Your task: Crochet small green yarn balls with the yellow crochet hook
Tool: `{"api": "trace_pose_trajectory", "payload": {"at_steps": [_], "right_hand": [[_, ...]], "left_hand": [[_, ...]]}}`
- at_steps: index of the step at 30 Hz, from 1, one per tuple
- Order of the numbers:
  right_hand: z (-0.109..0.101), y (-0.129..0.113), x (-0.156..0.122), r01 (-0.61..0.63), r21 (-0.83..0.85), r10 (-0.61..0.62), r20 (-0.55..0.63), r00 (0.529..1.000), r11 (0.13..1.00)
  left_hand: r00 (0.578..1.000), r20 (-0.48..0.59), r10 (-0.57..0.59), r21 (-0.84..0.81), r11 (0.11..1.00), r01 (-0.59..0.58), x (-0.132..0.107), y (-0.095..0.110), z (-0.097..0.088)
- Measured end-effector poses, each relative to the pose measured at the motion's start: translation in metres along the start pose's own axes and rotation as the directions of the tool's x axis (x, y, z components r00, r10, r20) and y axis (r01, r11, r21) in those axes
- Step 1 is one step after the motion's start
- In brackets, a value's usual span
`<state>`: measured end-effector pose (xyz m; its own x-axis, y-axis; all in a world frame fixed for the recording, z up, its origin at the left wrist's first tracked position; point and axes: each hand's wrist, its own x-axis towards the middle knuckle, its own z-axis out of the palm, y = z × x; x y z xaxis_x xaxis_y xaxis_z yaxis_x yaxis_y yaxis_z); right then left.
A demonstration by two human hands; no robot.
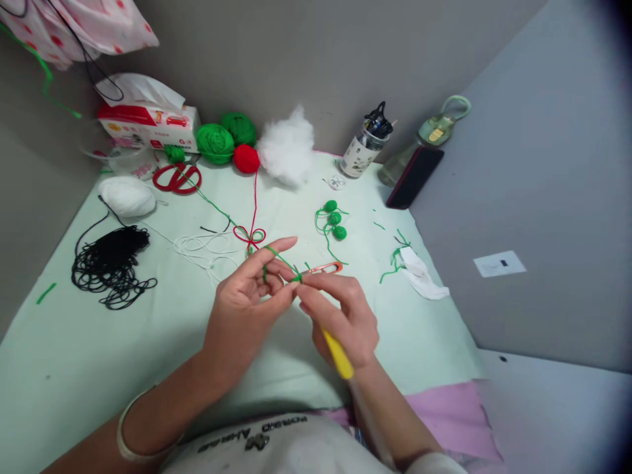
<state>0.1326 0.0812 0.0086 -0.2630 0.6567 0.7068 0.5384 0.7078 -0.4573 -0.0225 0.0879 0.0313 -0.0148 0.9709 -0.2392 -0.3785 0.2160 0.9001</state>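
Observation:
My left hand (241, 306) pinches a small piece of green yarn work (297, 278) between thumb and fingers. Green yarn (274, 251) runs taut over its raised index finger. In my right hand (345, 319) is a crochet hook (338, 352) with a yellow handle, its tip at the green work and hidden by my fingers. An orange-ended pin (330, 267), perhaps a stitch marker, sticks out behind the fingertips. Just beyond, red yarn (251, 237) lies in a bow-like loop. Small green crocheted balls (334, 218) with loose tails lie farther back.
Along the back stand a tissue pack (148, 128), green yarn balls (215, 143), a red ball (245, 158), white stuffing (286, 146), a jar (363, 153) and a bottle (395, 164) with a phone (415, 176). Red-handled scissors (178, 187), white yarn (127, 196) and black cord (111, 263) lie left.

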Motion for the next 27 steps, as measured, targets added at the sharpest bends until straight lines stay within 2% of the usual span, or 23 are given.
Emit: {"api": "trace_pose_trajectory", "payload": {"at_steps": [2, 3, 5, 7, 9, 10, 12, 17, 21, 23, 24, 27], "right_hand": [[0.001, 0.0, -0.001, 0.004, -0.051, -0.005, -0.012, 1.0, 0.999], [0.001, 0.0, 0.0, -0.012, -0.017, 0.012, -0.034, 0.999, 1.0], [0.001, 0.001, 0.004, -0.112, 0.172, 0.131, -0.102, 0.986, 0.979], [0.002, 0.002, 0.01, -0.251, 0.431, 0.33, -0.12, 0.936, 0.867], [0.003, 0.004, 0.015, -0.336, 0.617, 0.467, -0.057, 0.883, 0.711], [0.004, 0.004, 0.017, -0.35, 0.667, 0.488, -0.024, 0.872, 0.658], [0.005, 0.005, 0.018, -0.357, 0.701, 0.493, 0.008, 0.87, 0.617], [0.001, 0.005, 0.016, -0.368, 0.65, 0.52, -0.048, 0.853, 0.664], [-0.002, 0.005, 0.016, -0.413, 0.703, 0.581, -0.001, 0.814, 0.579], [0.0, 0.005, 0.017, -0.411, 0.722, 0.567, 0.032, 0.823, 0.557], [0.002, 0.005, 0.017, -0.404, 0.708, 0.543, 0.035, 0.839, 0.579], [0.007, 0.003, 0.015, -0.357, 0.594, 0.459, -0.023, 0.888, 0.721]], "left_hand": [[0.985, 0.091, -0.148, -0.121, 0.98, 0.158, 0.001, 0.002, -0.001], [0.963, 0.153, -0.222, -0.176, 0.953, 0.247, 0.003, 0.003, -0.002], [0.919, 0.243, -0.31, -0.244, 0.897, 0.368, 0.006, 0.005, -0.005], [0.916, 0.263, -0.305, -0.272, 0.887, 0.373, 0.008, 0.007, -0.007], [0.933, 0.244, -0.263, -0.268, 0.907, 0.326, 0.008, 0.007, -0.007], [0.94, 0.237, -0.247, -0.255, 0.917, 0.305, 0.008, 0.007, -0.007], [0.948, 0.22, -0.231, -0.223, 0.934, 0.279, 0.008, 0.006, -0.007], [0.971, 0.16, -0.177, -0.171, 0.964, 0.204, 0.009, 0.008, -0.011], [0.973, 0.154, -0.17, -0.138, 0.972, 0.192, 0.009, 0.009, -0.011], [0.972, 0.162, -0.17, -0.115, 0.975, 0.19, 0.008, 0.007, -0.009], [0.971, 0.17, -0.17, -0.099, 0.977, 0.189, 0.007, 0.006, -0.008], [0.964, 0.202, -0.174, -0.064, 0.98, 0.19, 0.006, 0.002, -0.006]]}}
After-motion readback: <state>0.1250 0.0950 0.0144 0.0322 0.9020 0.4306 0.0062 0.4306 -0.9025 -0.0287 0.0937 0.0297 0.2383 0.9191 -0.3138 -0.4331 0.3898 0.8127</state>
